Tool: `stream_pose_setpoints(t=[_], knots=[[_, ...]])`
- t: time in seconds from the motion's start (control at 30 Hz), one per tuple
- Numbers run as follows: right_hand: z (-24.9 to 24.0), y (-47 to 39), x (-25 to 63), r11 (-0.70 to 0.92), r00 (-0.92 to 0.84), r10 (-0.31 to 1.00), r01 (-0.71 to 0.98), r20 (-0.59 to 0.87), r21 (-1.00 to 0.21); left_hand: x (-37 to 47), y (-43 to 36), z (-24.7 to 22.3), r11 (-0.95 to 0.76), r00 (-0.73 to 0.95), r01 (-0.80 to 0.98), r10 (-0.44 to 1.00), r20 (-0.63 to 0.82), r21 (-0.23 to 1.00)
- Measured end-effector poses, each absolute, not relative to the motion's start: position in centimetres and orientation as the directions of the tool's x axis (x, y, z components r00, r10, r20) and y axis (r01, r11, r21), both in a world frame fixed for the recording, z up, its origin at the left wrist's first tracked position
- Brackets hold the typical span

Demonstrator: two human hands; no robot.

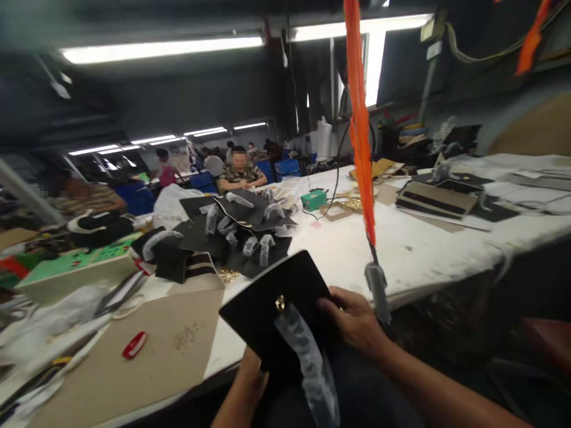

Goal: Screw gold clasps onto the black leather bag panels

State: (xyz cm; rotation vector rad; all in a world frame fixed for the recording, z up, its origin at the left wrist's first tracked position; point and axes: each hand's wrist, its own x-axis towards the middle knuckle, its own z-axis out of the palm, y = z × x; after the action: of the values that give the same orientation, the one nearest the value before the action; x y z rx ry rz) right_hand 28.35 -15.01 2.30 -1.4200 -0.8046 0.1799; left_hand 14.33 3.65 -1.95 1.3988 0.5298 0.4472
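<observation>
A black panel (263,297) with a gold metal fitting (280,303) is held up at the near edge of the white table. From the fitting hangs a strap wrapped in clear plastic (307,351). My right hand (357,321) grips the panel's right edge, thumb on its face. At the lower left edge is my left hand (254,374), mostly behind the panel, with its fingers largely hidden. Beyond the panel lies a pile of similar black pieces (200,232) with plastic-wrapped straps, beside small gold parts (228,276).
A tool with a grey grip (377,288) hangs from an orange cord (359,131) right of my right hand. On brown board (151,333) lie a red object (134,345) and tiny parts. A green box (314,200) stands farther back. A person (241,172) sits across the table.
</observation>
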Motion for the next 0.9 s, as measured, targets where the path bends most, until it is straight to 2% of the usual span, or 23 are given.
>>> stream_pose_setpoints(t=[0.1, 0.17, 0.27, 0.33, 0.4, 0.5, 0.53, 0.6, 0.7, 0.8, 0.9], knots=[[2.8, -13.8, 29.6, 0.145, 0.818, 0.535, 0.157, 0.211, -0.977, 13.8, 3.0, -1.4, 0.441, 0.82, -0.017, 0.52, -0.24, 0.898], [1.7, -12.9, 30.5, 0.173, 0.841, 0.525, 0.042, 0.128, -0.984, 13.7, 2.4, -1.4, 0.577, 0.853, -0.033, 0.442, -0.278, 0.816], [-0.4, -11.8, 31.7, 0.23, 0.827, 0.56, -0.105, 0.044, -0.968, 14.0, 1.3, -1.9, 0.55, 0.857, -0.016, 0.438, -0.272, 0.835], [-1.6, -11.7, 32.0, 0.186, 0.797, 0.603, -0.126, 0.012, -0.974, 14.6, 0.8, -2.3, 0.523, 0.81, 0.043, 0.481, -0.336, 0.851], [-2.4, -12.2, 31.9, 0.097, 0.824, 0.566, -0.024, 0.035, -0.995, 15.4, 0.4, -2.7, 0.537, 0.749, 0.08, 0.523, -0.406, 0.84], [-3.2, -14.2, 30.7, -0.073, 0.871, 0.399, 0.34, 0.285, -0.937, 16.4, 0.0, -3.3, 0.576, 0.653, 0.049, 0.6, -0.463, 0.816], [-3.5, -15.0, 30.1, -0.12, 0.833, 0.399, 0.462, 0.383, -0.879, 16.7, -0.1, -3.5, 0.594, 0.623, 0.047, 0.611, -0.489, 0.803], [-4.4, -16.2, 28.7, -0.163, 0.707, 0.504, 0.641, 0.495, -0.75, 16.9, -0.4, -3.7, 0.644, 0.577, 0.055, 0.603, -0.551, 0.763], [-6.0, -16.5, 26.9, -0.184, 0.604, 0.63, 0.727, 0.488, -0.661, 17.2, -0.9, -3.9, 0.678, 0.544, 0.041, 0.601, -0.586, 0.734], [-7.3, -15.8, 26.1, -0.236, 0.605, 0.631, 0.746, 0.485, -0.623, 17.2, -1.2, -4.4, 0.648, 0.517, 0.041, 0.638, -0.571, 0.761], [-7.8, -15.3, 26.3, -0.226, 0.532, 0.668, 0.811, 0.52, -0.539, 16.9, -1.0, -5.0, 0.648, 0.532, 0.04, 0.631, -0.565, 0.761]])
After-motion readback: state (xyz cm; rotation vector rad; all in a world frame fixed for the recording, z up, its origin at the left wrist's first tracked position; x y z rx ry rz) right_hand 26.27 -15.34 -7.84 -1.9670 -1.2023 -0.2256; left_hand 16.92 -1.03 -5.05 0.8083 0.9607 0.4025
